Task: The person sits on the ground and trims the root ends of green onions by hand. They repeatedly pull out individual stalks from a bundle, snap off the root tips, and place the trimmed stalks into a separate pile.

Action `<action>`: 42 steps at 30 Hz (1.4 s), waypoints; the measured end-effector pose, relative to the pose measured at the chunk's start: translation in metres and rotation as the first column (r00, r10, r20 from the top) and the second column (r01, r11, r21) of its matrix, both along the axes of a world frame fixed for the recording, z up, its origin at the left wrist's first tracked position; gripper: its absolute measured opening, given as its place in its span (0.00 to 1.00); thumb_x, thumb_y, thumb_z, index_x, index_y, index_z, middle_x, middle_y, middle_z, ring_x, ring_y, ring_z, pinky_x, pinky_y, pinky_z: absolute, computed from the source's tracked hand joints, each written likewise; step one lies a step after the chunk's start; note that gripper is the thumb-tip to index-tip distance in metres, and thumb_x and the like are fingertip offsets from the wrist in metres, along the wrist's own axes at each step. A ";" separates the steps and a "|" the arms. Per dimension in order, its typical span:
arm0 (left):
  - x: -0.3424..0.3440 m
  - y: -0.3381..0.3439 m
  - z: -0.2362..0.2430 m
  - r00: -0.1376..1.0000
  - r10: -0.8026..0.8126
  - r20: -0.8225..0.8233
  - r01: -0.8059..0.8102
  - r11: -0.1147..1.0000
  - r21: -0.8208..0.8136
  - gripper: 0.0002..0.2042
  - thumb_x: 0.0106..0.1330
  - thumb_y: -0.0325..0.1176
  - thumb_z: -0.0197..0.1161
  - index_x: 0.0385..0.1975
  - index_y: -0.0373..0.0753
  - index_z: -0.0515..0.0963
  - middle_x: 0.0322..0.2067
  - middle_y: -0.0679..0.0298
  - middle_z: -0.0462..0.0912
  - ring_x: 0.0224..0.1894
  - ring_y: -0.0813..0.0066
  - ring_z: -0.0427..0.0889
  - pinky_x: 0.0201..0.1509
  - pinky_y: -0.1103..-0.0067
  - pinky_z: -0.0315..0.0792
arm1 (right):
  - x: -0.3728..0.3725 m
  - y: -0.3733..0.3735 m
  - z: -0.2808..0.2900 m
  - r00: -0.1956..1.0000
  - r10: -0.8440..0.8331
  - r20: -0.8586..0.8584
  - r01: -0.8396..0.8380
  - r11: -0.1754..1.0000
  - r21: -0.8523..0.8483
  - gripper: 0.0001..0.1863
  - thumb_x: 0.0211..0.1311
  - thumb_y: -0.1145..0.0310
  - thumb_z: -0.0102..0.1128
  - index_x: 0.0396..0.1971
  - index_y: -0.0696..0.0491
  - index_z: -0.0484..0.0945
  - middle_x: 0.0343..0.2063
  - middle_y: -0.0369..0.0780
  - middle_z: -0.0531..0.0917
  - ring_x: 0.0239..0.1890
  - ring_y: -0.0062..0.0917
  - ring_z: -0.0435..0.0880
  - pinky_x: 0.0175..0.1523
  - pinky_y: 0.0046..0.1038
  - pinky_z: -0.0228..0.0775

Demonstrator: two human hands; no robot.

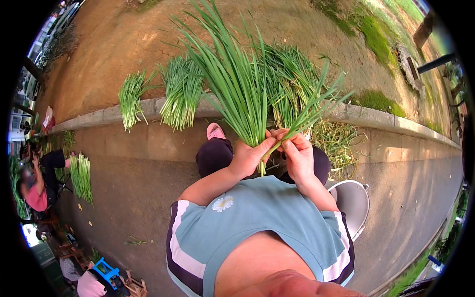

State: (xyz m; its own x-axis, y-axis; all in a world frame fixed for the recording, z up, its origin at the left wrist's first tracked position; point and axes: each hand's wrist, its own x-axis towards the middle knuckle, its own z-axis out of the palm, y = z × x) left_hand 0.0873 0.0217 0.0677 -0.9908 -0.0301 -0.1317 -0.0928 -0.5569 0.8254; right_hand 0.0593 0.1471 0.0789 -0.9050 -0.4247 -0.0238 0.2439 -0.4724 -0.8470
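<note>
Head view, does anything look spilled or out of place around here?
Yes: a tangled litter of yellowish leaves lies loose on the near side of the curb, unlike the neater bunches laid across it farther left. A few stray green blades also lie apart on the pavement, lower left.

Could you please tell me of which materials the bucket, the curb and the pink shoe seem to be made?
Bucket: probably plastic, its grey wall looking smooth and matte; painted metal possible.
Curb: likely concrete or stone, dull grey, with block joints.
Pink shoe: perhaps foam or rubber; its upper looks moulded.
</note>
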 end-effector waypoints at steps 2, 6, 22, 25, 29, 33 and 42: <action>-0.004 -0.004 -0.006 0.999 0.017 -0.049 -0.021 0.996 -0.092 0.06 0.57 0.31 0.52 0.26 0.37 0.66 0.17 0.65 0.70 0.13 0.85 0.64 0.13 0.89 0.56 | -0.002 0.000 -0.005 0.996 -0.091 -0.024 0.092 0.996 0.005 0.08 0.55 0.72 0.47 0.33 0.60 0.69 0.32 0.40 0.75 0.33 0.19 0.73 0.41 0.21 0.64; -0.006 -0.015 -0.012 0.996 0.088 -0.010 -0.087 0.992 0.089 0.07 0.56 0.32 0.54 0.23 0.39 0.64 0.13 0.68 0.63 0.11 0.84 0.59 0.13 0.89 0.54 | -0.007 0.019 -0.004 0.967 -0.203 -0.156 0.225 0.964 0.143 0.06 0.55 0.73 0.47 0.31 0.60 0.68 0.23 0.38 0.75 0.26 0.17 0.74 0.31 0.17 0.66; 0.008 0.006 -0.007 0.984 0.021 0.174 -0.063 0.969 0.238 0.06 0.52 0.30 0.58 0.24 0.37 0.70 0.14 0.71 0.68 0.10 0.88 0.60 0.12 0.89 0.54 | 0.009 0.009 -0.003 0.990 0.125 0.069 -0.135 0.978 0.160 0.04 0.52 0.75 0.51 0.26 0.60 0.71 0.23 0.41 0.78 0.26 0.21 0.77 0.24 0.15 0.66; 0.008 0.002 -0.008 0.992 0.074 0.104 -0.090 0.985 0.151 0.05 0.52 0.29 0.58 0.23 0.37 0.69 0.14 0.71 0.68 0.10 0.87 0.61 0.12 0.89 0.54 | 0.012 0.016 -0.010 0.958 0.176 0.228 -0.213 0.966 0.148 0.04 0.51 0.75 0.52 0.27 0.60 0.71 0.22 0.40 0.77 0.26 0.20 0.77 0.25 0.16 0.68; 0.008 0.000 -0.007 0.997 0.052 0.064 -0.059 0.992 0.110 0.06 0.53 0.29 0.58 0.23 0.36 0.69 0.13 0.71 0.67 0.10 0.86 0.61 0.11 0.88 0.54 | 0.016 0.030 -0.016 0.896 0.240 0.375 -0.270 0.962 0.030 0.06 0.51 0.72 0.52 0.26 0.59 0.71 0.21 0.41 0.77 0.18 0.19 0.75 0.23 0.17 0.68; 0.007 0.000 0.000 0.996 -0.024 0.088 0.010 0.988 0.157 0.06 0.55 0.29 0.55 0.22 0.37 0.65 0.09 0.71 0.61 0.08 0.85 0.57 0.12 0.87 0.51 | 0.020 0.046 -0.019 0.854 0.291 0.431 -0.293 0.954 -0.064 0.07 0.51 0.70 0.53 0.26 0.59 0.70 0.19 0.40 0.76 0.16 0.18 0.74 0.20 0.15 0.68; 0.005 0.003 0.004 0.982 -0.086 0.170 0.034 0.958 0.286 0.07 0.55 0.29 0.56 0.20 0.37 0.65 0.10 0.71 0.62 0.09 0.85 0.58 0.10 0.88 0.52 | 0.027 0.060 -0.027 0.775 0.350 0.526 -0.306 0.936 -0.173 0.08 0.52 0.68 0.52 0.24 0.58 0.68 0.17 0.38 0.74 0.14 0.16 0.74 0.25 0.20 0.74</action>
